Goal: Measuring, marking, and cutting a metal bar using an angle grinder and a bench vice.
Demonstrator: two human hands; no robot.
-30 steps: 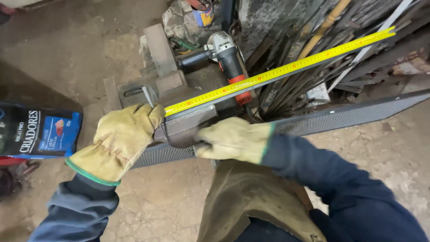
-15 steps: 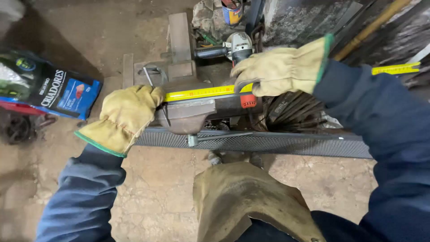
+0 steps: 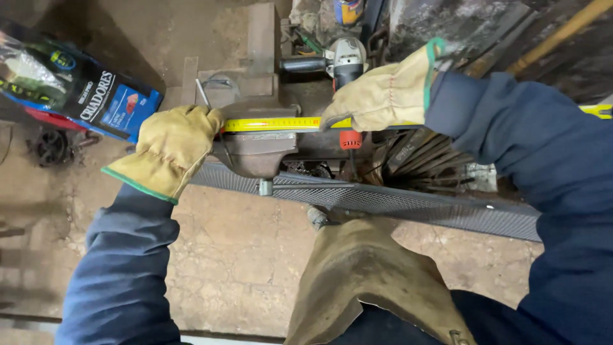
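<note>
Head view, looking down over a bench vise. My left hand (image 3: pixel 171 148), in a tan leather glove with a green cuff edge, has its grip closed on the near end of a yellow tape measure blade (image 3: pixel 271 124), pinning that end just above the vise (image 3: pixel 255 153). My right hand (image 3: pixel 383 92), gloved the same way, has its grip pressed together on the blade farther along, fingers curled down over the yellow strip; I cannot tell whether the thumb sits under it. Between the two grips the blade runs taut and nearly level, and its far part shows again as a yellow tip (image 3: pixel 597 110) beyond my right sleeve. Just below both grips a long strip of perforated grey metal mesh (image 3: pixel 408 201) crosses the view, passing under the vise jaw and sloping away beneath my right forearm. Directly behind the right grip lies an angle grinder (image 3: pixel 341 61) with a grey head and a red tail end, touching neither hand. Outward of the left grip, well apart from it, a blue printed bag (image 3: pixel 96 99) lies on the concrete floor (image 3: pixel 242 255). Below the mesh, between my two forearms, hangs my brown leather apron (image 3: pixel 364 275). Beyond the right grip, dark metal bars (image 3: pixel 421 160) are stacked in a bundle.
</note>
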